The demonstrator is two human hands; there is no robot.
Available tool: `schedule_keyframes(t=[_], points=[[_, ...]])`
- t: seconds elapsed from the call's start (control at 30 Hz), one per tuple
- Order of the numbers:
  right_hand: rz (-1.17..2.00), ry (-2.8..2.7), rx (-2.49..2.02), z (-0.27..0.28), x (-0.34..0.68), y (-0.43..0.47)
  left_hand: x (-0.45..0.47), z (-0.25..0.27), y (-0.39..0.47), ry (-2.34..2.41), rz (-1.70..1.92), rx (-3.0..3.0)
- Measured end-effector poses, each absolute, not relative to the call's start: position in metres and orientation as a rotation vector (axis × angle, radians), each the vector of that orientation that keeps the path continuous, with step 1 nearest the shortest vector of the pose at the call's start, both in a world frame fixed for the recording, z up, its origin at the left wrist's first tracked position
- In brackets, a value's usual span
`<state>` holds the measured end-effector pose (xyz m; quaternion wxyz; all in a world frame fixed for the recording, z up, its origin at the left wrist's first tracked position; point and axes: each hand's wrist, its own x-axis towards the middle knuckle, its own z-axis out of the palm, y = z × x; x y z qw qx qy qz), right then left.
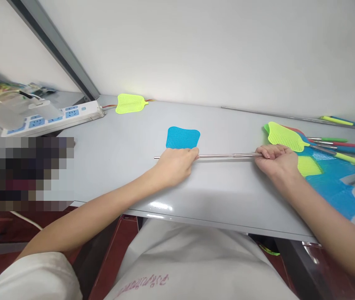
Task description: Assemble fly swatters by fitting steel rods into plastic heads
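A thin telescopic metal rod [217, 156] runs sideways above the grey table. My left hand [177, 164] is closed round it towards its left end, and a short bare tip sticks out past the fingers. My right hand [274, 160] is closed on the rod's right part, hiding whatever is at that end. Just beyond my left hand shows a blue perforated fly swatter head [183, 136]; its lower edge is hidden by the hand, so I cannot tell if they touch. Behind my right hand is a yellow-green fly swatter [285, 135], on a pile of others.
Blue swatter heads [336, 196] and coloured handles [352, 149] lie at the right. A long metal rod [258, 113] lies along the wall. Another yellow-green swatter head [130, 103] lies at the back left, beside a white power strip [86, 111] with plugs.
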<state>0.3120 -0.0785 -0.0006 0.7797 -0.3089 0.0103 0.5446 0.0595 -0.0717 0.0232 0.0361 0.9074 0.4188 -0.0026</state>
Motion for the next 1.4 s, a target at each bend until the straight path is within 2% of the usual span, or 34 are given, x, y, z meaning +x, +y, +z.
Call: schedule_keyframes(t=[0.37,0.7,1.23,1.33,1.4], points=[[1.138,-0.15,-0.645,0.02,0.276,-0.097,0.069,0.016,-0.084,1.191,0.039,2.504],[1.247,-0.112,-0.645,0.014,0.242,-0.112,0.078,0.015,-0.096,1.098,0.027,2.513],[1.475,0.003,-0.623,0.001,0.256,-0.101,0.07,0.018,-0.085,0.911,0.059,2.391],[1.516,-0.006,-0.626,0.002,0.255,-0.102,0.067,0.034,-0.078,0.824,0.166,2.286],[1.532,-0.015,-0.625,0.002,0.255,-0.102,0.063,0.057,-0.074,0.825,0.395,2.191]])
